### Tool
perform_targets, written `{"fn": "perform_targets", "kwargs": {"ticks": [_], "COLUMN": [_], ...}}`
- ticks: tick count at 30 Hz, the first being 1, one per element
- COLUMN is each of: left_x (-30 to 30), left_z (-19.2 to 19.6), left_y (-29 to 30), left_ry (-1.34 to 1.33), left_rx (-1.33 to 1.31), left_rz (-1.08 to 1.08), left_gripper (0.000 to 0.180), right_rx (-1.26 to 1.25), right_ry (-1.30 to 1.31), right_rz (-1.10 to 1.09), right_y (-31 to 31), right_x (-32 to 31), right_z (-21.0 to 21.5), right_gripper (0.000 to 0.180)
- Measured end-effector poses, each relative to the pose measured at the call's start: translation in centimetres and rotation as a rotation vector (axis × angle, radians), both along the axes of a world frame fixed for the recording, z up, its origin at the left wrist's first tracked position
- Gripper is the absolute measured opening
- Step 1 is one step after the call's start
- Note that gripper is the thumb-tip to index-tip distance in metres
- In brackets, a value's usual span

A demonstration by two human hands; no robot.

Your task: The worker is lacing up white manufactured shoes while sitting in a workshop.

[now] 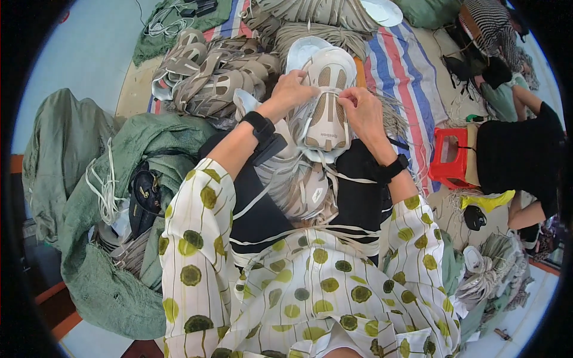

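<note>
Between my knees lies a pale beige shoe upper (pixel 327 134) with brown mesh panels, its tongue side facing up. A thin off-white lace (pixel 329 90) crosses its middle. My left hand (pixel 293 94) is at the upper's left edge, its thumb reaching over to the lace; the other fingers are partly hidden behind the edge. On the right side, my right hand (pixel 362 112) has thumb and forefinger pinched together at the lace. More pale shoe uppers (pixel 310 191) are heaped in my lap beneath this one, and loose laces trail across my dark-trousered thighs.
Piled uppers (pixel 218 74) lie ahead on a striped sheet (pixel 394 77), beside a bundle of beige laces (pixel 310 39). To my left is a green sack (pixel 113 286) with a dark pouch (pixel 145 197). A red stool (pixel 449 156) and people sit at right.
</note>
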State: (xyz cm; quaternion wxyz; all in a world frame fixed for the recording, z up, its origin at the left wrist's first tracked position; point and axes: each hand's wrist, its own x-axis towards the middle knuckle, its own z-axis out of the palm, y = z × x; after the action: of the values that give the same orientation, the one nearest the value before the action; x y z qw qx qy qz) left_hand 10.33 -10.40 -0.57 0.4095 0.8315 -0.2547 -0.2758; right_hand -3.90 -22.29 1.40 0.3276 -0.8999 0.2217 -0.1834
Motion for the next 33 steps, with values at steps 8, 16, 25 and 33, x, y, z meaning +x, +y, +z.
{"fn": "perform_targets", "kwargs": {"ticks": [8,16,25,33], "left_x": [0.2,-0.4,0.5,0.9], "left_z": [0.8,3.3,1.9,0.0], "left_y": [-0.1,0.0,-0.2,-0.7], "left_ry": [-0.004,0.375,0.490,0.623], "left_rx": [-0.031,-0.177,-0.143,-0.260], "left_rz": [-0.024,-0.166,-0.167,-0.183], "left_gripper": [0.063,0.057,0.066,0.048], "right_rx": [-0.212,-0.209,0.216,0.147], "right_ry": [0.011,0.138,-0.001,0.034], "right_rz": [0.010,0.036,0.092,0.236], "right_y": [0.3,-0.3,-2.0,-2.5], "right_x": [-0.3,0.6,0.6,1.2], "right_z": [0.2,0.5,-0.7,0.0], "right_gripper": [0.013,0.014,0.014,0.011]}}
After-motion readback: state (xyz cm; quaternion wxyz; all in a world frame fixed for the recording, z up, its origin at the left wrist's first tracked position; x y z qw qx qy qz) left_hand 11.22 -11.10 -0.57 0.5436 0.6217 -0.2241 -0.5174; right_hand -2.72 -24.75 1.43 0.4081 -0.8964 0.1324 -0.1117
